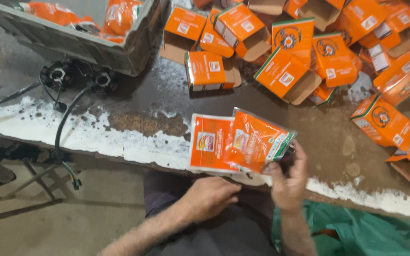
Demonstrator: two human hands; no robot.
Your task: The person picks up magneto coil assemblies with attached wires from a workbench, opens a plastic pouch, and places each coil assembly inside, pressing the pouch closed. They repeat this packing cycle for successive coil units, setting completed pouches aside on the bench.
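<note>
Orange plastic pouches [236, 142], flat and glossy, lie overlapped as a pair at the near edge of the worn brown workbench [167, 102], about 6 o'clock from the heap of orange cardboard cartons [309, 52]. I judge the main risk to be a slip: the pouches hang partly over the bench's white-crusted lip, the film looks slick, and the grip sits only at one lower corner, so a loose pinch could let one slide off toward the lap. The grimy, wet-looking bench top could also soil them.

My right hand [288, 182] is mostly closed, fingers curled with the fingertips pressing the lower right corner of the upper pouch; it seems to wrap something dark too, though I cannot tell what. My left hand [209, 196] holds nothing, resting loosely curled and palm down at 7 o'clock from the pouches, just below the bench edge. Two dark round wired parts [79, 78] sit well apart at 10 o'clock, beside a grey crate [72, 45].
</note>
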